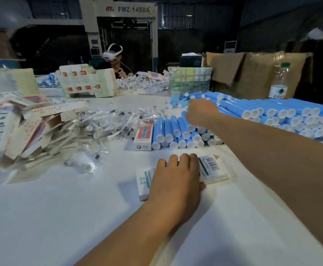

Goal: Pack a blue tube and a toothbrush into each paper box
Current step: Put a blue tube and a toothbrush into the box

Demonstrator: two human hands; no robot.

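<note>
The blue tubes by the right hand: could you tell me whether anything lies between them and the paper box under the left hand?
Nothing visible does. Bare white table separates the blue tubes from the paper box that the left hand holds down.

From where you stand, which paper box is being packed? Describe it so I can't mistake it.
On the white table, look nearest the camera, in front of the small stack of blue tubes. The paper box lies flat under the left hand. Unlike the red-printed box beside the tubes, it has green print and a barcode.
</note>
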